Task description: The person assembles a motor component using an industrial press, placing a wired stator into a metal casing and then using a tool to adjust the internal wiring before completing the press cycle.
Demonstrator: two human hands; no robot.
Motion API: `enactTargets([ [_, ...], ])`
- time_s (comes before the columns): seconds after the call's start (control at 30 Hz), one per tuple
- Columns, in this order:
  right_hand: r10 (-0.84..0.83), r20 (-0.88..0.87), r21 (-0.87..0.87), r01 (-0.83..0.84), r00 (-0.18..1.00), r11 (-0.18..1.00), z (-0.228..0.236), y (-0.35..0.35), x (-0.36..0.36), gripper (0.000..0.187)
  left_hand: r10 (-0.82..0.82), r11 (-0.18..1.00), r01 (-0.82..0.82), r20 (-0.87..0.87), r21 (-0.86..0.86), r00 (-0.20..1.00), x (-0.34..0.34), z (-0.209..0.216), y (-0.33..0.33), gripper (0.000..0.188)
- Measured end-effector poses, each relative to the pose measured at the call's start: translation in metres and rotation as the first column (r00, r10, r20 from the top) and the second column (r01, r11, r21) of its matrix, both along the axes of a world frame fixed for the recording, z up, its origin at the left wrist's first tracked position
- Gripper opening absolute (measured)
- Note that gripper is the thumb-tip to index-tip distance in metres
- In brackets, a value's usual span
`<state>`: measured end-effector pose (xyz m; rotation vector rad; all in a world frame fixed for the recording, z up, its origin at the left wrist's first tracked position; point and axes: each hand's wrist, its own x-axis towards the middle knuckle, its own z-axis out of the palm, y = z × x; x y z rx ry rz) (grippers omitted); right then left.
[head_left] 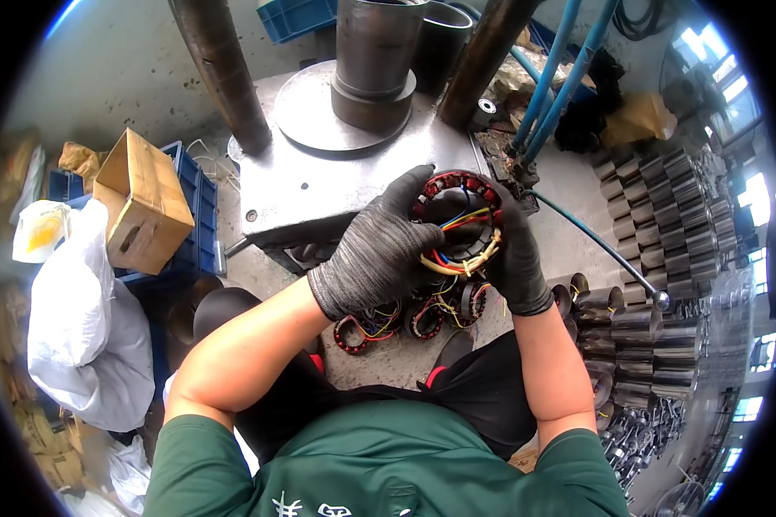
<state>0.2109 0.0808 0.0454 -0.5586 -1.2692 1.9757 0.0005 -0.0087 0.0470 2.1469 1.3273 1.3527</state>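
Both my hands wear dark grey knitted gloves and grip one motor stator [450, 182], a ring with red windings. My left hand [375, 250] closes on its left side, the thumb near the ring's opening. Around its right side wraps my right hand [521, 263], whose fingers are partly hidden behind the ring. Blue, yellow and red wires [470, 218] cross the opening, and pale cord lies along the near rim. Below, on the floor between my feet, several more wired stators [352, 334] lie close together.
Just ahead stands a metal press bed [284, 194] with a round plate [297, 121], a steel cylinder [372, 52] and thick posts [224, 77]. A ball-ended lever [660, 299] juts right, near stacked metal sleeves [664, 207]. Leftward are a cardboard box [159, 215] and white sacks [82, 327].
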Motion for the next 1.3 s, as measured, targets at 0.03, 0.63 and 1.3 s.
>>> enactTargets([
  [0.03, -0.006, -0.001, -0.001, 0.006, 1.000, 1.000, -0.001, -0.001, 0.000, 0.075, 0.001, 1.000, -0.001, -0.092, -0.002, 0.996, -0.001, 0.000, 0.000, 0.043],
  [0.63, -0.292, 0.017, 0.295, 0.274, 0.956, 0.915, -0.019, -0.034, -0.025, 0.055, 0.165, 0.850, 0.487, 0.980, -0.199, 0.111, 0.030, -0.027, 0.003, 0.066],
  [1.3, -0.700, 0.699, 0.649, -0.539, 0.144, 0.537, -0.038, 0.174, -0.007, 0.045, 0.444, 0.855, 0.121, 0.832, -0.504, 0.332, -0.043, -0.016, 0.011, 0.042],
])
